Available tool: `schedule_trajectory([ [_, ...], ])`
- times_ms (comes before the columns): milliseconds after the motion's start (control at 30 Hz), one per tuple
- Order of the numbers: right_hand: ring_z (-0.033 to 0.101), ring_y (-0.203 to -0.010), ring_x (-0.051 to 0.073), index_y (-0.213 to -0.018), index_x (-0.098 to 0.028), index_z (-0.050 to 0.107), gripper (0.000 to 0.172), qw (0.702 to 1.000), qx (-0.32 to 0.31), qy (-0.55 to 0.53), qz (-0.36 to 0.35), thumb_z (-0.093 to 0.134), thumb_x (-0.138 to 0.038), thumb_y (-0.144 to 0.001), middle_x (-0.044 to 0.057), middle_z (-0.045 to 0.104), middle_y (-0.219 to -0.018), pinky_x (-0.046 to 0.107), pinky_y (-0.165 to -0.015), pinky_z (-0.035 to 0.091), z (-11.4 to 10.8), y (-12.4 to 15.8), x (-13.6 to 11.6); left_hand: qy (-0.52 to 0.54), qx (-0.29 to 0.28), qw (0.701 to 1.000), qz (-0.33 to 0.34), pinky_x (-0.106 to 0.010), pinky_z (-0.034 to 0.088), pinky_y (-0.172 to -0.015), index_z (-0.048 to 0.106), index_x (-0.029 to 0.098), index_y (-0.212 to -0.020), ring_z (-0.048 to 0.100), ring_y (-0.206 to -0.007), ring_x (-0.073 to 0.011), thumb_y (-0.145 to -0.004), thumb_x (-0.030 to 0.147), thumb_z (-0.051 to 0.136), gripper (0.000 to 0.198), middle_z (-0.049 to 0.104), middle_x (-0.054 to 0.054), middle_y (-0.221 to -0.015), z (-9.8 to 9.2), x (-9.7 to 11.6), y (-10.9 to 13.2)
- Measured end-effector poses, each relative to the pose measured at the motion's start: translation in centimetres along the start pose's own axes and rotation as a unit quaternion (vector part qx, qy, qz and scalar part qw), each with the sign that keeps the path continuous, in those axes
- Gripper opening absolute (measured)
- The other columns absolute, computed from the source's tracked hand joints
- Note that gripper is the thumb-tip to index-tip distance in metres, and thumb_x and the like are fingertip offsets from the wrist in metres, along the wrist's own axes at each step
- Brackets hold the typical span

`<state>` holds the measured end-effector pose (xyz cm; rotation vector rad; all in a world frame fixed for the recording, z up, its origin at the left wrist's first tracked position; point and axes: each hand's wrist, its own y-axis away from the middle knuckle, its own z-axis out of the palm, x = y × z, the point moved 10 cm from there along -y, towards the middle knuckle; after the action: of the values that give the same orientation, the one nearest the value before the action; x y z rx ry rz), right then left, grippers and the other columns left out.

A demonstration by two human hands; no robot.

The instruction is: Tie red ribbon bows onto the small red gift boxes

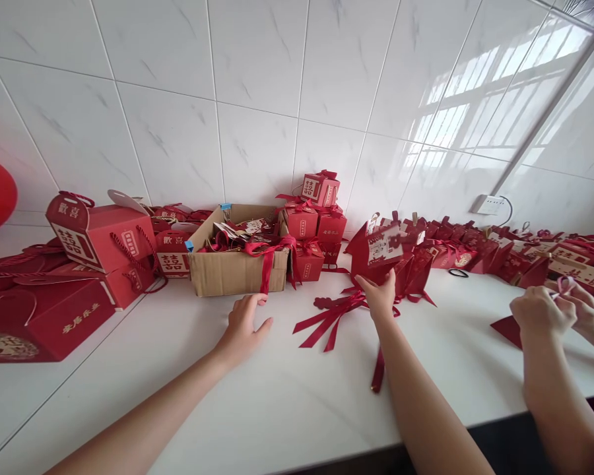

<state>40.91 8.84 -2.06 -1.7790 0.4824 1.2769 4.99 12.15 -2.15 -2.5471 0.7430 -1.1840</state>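
My left hand (243, 324) reaches toward the front of a cardboard box (228, 272); its fingers are curled by the red ribbon (266, 272) that hangs over the box's front wall, and I cannot tell whether they pinch it. My right hand (379, 295) is raised at the bottom of a small red gift box (376, 251) with a white printed panel, fingers up against it. A bundle of red ribbons (329, 316) lies on the white counter (287, 389) just left of that hand.
Another person's two hands (557, 309) at the right work on a pinkish ribbon. Large red gift boxes (99, 237) sit at the left. Small red boxes (314, 221) are stacked behind the cardboard box. Flat and folded red boxes (515, 254) line the tiled wall.
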Motion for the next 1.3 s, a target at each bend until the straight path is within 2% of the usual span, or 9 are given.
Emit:
schedule_trajectory([
  [67,0.066,-0.101,0.024,-0.147,-0.020,0.015,0.100,1.000,-0.016,-0.011,0.021,0.069,-0.040,-0.066,0.019,0.023,-0.151,0.034,-0.085,0.055,0.7,0.0,0.9,0.000,-0.002,1.000,-0.003,-0.049,0.037,-0.096,0.047,0.024,-0.110,0.049,-0.112,-0.0281,-0.081,0.030,0.053,0.030,0.057,-0.008,-0.114,0.0,-0.1,0.0],
  [133,0.065,-0.104,0.025,-0.148,-0.018,0.016,0.097,0.999,-0.026,-0.011,0.043,0.066,-0.038,-0.067,0.019,0.018,-0.153,0.032,-0.085,0.054,1.4,0.1,1.8,-0.001,0.000,1.000,-0.003,-0.050,0.037,-0.096,0.048,0.024,-0.110,0.049,-0.112,-0.0284,-0.081,0.029,0.053,0.030,0.057,-0.008,-0.114,0.0,-0.1,0.0],
  [467,0.064,-0.104,0.028,-0.133,-0.018,0.048,0.068,0.996,-0.020,0.057,0.065,0.059,-0.035,-0.068,0.014,0.051,-0.135,0.040,-0.095,0.047,1.4,0.5,3.4,-0.008,0.038,0.999,0.027,-0.046,0.042,-0.090,0.052,0.024,-0.107,0.054,-0.104,-0.0266,-0.079,0.027,0.056,0.029,0.060,-0.007,-0.107,-0.7,0.3,0.1],
  [700,0.065,-0.099,0.027,-0.115,-0.017,0.063,0.052,0.992,-0.051,0.093,0.065,0.060,-0.036,-0.066,0.014,0.050,-0.133,0.034,-0.084,0.052,2.3,1.2,4.0,-0.033,0.126,0.991,0.036,-0.042,0.044,-0.086,0.052,0.022,-0.104,0.057,-0.098,-0.0250,-0.076,0.022,0.058,0.029,0.061,-0.007,-0.100,-3.0,0.0,-0.3],
  [833,0.065,-0.097,0.026,-0.105,-0.018,0.068,0.044,0.989,-0.073,0.117,0.046,0.061,-0.036,-0.066,0.012,0.058,-0.124,0.035,-0.085,0.050,2.7,1.3,4.0,-0.053,0.219,0.973,0.045,-0.041,0.044,-0.087,0.049,0.021,-0.096,0.055,-0.095,-0.0239,-0.077,0.024,0.056,0.020,0.059,-0.008,-0.097,-7.2,-0.4,-0.7],
  [967,0.065,-0.090,0.026,-0.095,-0.018,0.070,0.037,0.986,-0.091,0.138,0.036,0.060,-0.034,-0.064,0.011,0.064,-0.109,0.037,-0.083,0.049,3.0,1.3,4.3,-0.084,0.345,0.934,0.034,-0.050,0.033,-0.098,0.046,0.019,-0.097,0.046,-0.108,-0.0288,-0.076,0.024,0.057,0.024,0.052,-0.011,-0.104,-14.6,-1.8,-0.8],
  [1100,0.065,-0.088,0.025,-0.088,-0.017,0.071,0.032,0.983,-0.103,0.153,0.025,0.059,-0.033,-0.062,0.011,0.063,-0.109,0.038,-0.085,0.048,3.3,1.3,4.1,-0.085,0.548,0.831,-0.048,-0.053,0.025,-0.105,0.047,0.017,-0.107,0.037,-0.120,-0.0325,-0.068,0.017,0.064,0.042,0.042,-0.014,-0.117,-23.4,-4.9,1.3],
  [1167,0.064,-0.087,0.025,-0.086,-0.017,0.071,0.030,0.982,-0.103,0.158,0.023,0.059,-0.032,-0.062,0.011,0.063,-0.106,0.039,-0.085,0.047,3.4,1.2,3.9,-0.079,0.560,0.822,-0.071,-0.052,0.025,-0.107,0.052,0.018,-0.109,0.033,-0.125,-0.0333,-0.072,0.020,0.063,0.039,0.035,-0.014,-0.126,-25.8,-6.0,0.9],
  [1300,0.065,-0.087,0.025,-0.082,-0.017,0.070,0.026,0.982,-0.099,0.159,0.021,0.059,-0.031,-0.063,0.010,0.064,-0.101,0.038,-0.084,0.048,3.4,1.2,3.6,-0.094,0.479,0.870,-0.074,-0.053,0.020,-0.111,0.053,0.019,-0.115,0.022,-0.135,-0.0383,-0.071,0.026,0.068,0.047,0.022,-0.015,-0.142,-28.3,-6.9,-1.7],
])
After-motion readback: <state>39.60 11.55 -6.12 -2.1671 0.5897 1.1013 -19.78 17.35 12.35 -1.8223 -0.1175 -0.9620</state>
